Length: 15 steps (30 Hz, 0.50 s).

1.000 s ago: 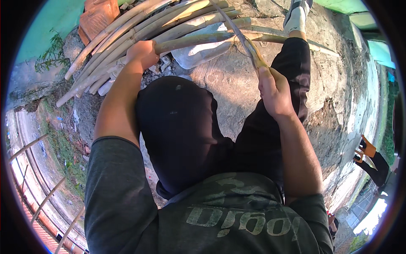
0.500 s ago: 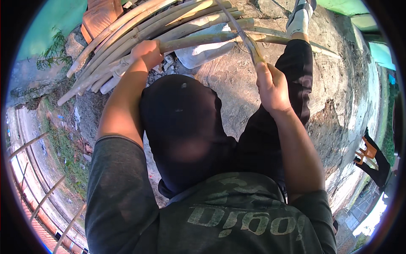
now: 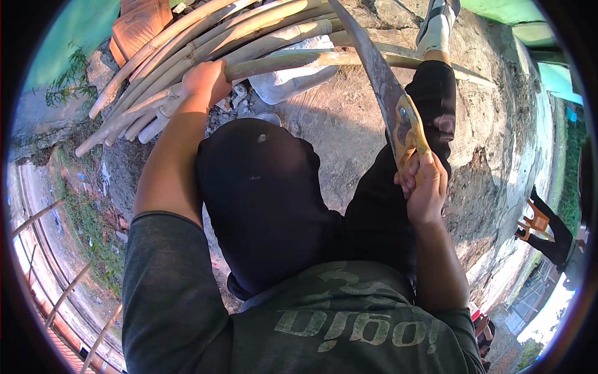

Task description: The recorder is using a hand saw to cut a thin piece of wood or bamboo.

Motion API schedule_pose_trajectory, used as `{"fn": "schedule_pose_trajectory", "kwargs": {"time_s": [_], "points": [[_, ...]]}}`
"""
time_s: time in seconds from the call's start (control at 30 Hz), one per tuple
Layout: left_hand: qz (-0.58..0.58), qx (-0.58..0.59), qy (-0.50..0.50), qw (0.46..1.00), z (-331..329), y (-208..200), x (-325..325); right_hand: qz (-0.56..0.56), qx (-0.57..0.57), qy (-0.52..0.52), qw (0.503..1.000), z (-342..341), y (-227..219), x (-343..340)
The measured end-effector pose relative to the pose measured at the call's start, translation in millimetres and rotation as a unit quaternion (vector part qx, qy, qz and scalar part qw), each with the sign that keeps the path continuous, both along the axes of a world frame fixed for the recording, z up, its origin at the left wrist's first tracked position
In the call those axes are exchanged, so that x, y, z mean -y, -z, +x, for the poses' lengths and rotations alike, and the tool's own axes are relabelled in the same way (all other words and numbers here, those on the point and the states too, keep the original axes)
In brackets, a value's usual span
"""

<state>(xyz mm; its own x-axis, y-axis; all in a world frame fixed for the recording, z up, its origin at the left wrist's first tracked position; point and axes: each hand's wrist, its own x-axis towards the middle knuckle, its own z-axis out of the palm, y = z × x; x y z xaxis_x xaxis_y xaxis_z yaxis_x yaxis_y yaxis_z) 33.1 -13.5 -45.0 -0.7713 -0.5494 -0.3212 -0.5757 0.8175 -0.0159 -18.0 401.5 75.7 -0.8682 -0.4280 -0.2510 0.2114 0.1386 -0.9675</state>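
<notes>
My left hand (image 3: 205, 83) is closed around a bamboo pole (image 3: 274, 64) that runs across in front of my knees. In my right hand (image 3: 427, 187), to the right, is a handsaw (image 3: 377, 71), gripped by its yellow wooden handle (image 3: 408, 134). Its long blade slants up and left, crossing over the pole. Whether the teeth touch the bamboo I cannot tell. Beyond my left hand lies a bundle of more bamboo poles (image 3: 240, 34), stacked side by side.
A white plastic container (image 3: 293, 84) lies under the poles. An orange-brown block (image 3: 140, 28) sits at the far left. My outstretched right leg (image 3: 433, 93) is close to the saw. Rough concrete (image 3: 342, 121) lies between my legs. An orange plastic chair (image 3: 537, 221) stands far right, beside another person.
My right hand has drawn the saw back toward me and slightly right, showing more of its blade and handle. My left hand still holds the pole.
</notes>
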Motion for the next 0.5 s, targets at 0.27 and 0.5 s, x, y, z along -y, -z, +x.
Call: {"fn": "schedule_pose_trajectory", "kwargs": {"time_s": [0.27,0.5], "points": [[-0.011,0.009,0.004,1.000,-0.8,-3.5,-0.2,0.028,-0.014,-0.036,0.999,9.7,9.5,-2.4],[0.012,-0.022,0.030,0.999,3.6,-6.2,0.8,0.029,-0.001,-0.017,0.999,7.8,7.5,-7.4]]}}
